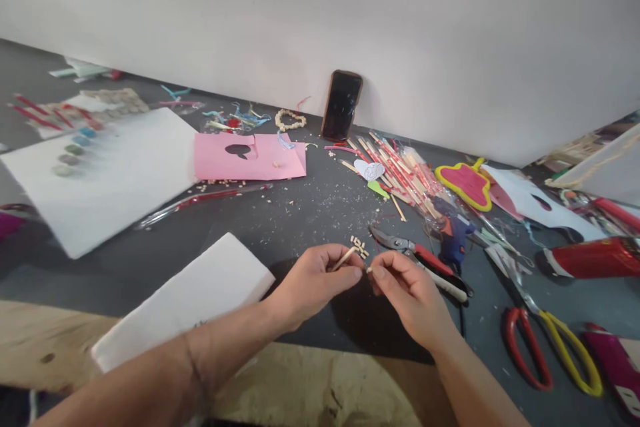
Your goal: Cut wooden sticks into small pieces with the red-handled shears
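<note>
Near the front of the dark tabletop, my left hand (317, 280) is closed around a short pale wooden stick (345, 258), which points up and right. Close beside it, my right hand (413, 297) pinches a tiny pale piece (370, 270) between thumb and fingertips; it looks like cut wood. Just beyond the fingertips lies a small pile of cut wooden bits (359, 246). Pruning shears (423, 255) with red and white handles rest to the right of my right hand. A white foam block (200, 297) lies under and beside my left forearm.
Wrapped chopsticks (395, 163) lie behind the hands, with a blue glue gun (454, 237) to their right. Large scissors (525, 307) and a red can (595, 259) are at right. A phone (342, 105) leans on the wall. Pink card (220, 160) and white board (115, 180) lie left.
</note>
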The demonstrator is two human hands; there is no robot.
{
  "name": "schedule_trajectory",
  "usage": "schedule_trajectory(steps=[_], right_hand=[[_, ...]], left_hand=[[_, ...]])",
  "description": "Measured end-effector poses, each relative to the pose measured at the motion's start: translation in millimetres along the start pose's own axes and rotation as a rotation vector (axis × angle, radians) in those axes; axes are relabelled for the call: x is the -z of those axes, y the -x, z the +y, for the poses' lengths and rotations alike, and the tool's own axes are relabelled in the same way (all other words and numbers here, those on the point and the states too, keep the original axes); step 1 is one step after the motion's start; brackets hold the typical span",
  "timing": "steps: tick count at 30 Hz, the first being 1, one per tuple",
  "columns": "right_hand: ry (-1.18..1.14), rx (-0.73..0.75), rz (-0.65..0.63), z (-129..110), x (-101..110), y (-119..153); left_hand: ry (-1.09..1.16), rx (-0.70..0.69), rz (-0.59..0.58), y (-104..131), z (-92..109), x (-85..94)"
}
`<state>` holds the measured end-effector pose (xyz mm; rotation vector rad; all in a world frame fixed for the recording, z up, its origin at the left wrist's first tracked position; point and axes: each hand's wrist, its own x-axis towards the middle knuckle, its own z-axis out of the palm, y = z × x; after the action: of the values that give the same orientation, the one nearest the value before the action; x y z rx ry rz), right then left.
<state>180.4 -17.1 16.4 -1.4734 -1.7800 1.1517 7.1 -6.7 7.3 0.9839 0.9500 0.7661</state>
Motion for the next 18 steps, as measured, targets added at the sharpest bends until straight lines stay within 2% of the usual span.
schedule_trajectory(steps=[3,6,9,14,18], right_hand=[[0.315,0.139,0.181,9,6,-3],[0.484,0.237,0.253,15,9,-6],[0.451,0.250,0.237,13,6,-6],[0.328,0.220,0.132,6,0,-2],[0.308,0.189,0.088,5,1,0]], left_hand=[[0.125,0.014,0.082,-3,0,1.8],[0.210,0.035,0.097,-5,-2,3.5],[0.179,0.047,0.039,-5,-5,2.5],[0.103,0.068,-0.095,-3,-11,-1.6],[0.041,0.086,-0.131,-1,-12,-1.5]])
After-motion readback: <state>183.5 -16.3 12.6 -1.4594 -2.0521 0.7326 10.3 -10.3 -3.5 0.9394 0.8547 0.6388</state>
